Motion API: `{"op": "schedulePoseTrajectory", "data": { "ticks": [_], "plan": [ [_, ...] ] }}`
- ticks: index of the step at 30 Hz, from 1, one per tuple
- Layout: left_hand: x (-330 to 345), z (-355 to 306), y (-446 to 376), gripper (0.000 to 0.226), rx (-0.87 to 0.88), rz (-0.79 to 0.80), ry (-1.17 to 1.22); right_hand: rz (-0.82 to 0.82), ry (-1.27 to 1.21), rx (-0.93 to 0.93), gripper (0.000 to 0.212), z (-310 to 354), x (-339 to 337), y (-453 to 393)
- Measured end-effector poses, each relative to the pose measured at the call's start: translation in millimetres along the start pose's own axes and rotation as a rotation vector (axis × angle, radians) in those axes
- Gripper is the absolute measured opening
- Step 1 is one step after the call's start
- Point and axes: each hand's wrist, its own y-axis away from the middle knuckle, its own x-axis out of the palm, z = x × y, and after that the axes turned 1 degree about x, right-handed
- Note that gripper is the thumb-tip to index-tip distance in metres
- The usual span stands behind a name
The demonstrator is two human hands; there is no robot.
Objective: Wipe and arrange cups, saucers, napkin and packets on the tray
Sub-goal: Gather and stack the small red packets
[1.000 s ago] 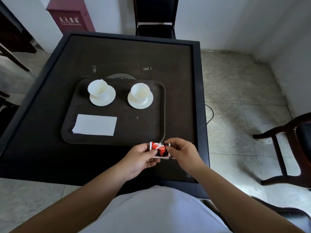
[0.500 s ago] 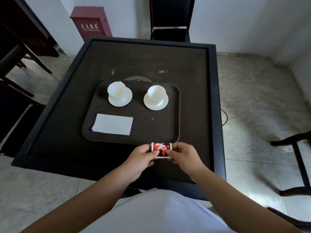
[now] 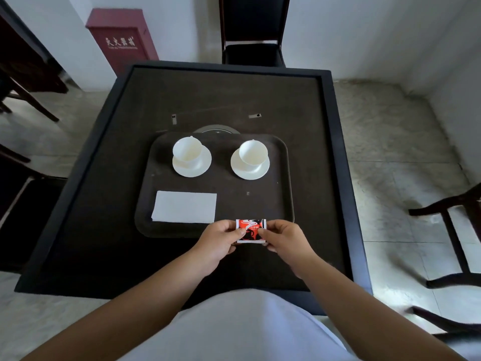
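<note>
Both hands forward: left hand [image 3: 220, 237] and right hand [image 3: 283, 237] pinching, fingertips facing.

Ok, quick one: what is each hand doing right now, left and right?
Left hand: pinches the left end of the red packet, at the tray's near edge.
Right hand: pinches the packet's right end.
</note>
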Motion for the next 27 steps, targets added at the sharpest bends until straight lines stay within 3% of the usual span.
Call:
{"op": "schedulePoseTrajectory", "data": {
  "ticks": [13, 27],
  "plan": [
    [-17.3, -12.4, -65.3, 0.02, -0.036, 0.039, -0.216, -0.098, 0.133, 0.155, 0.003, 6.8, 12.7, -62.4],
    [-2.4, -11.8, -118.2, 0.009, -0.007, -0.109, -0.52, -0.179, 0.37, 0.182, 0.012, 7.1, 7.6, -116.0]
  ]
}}
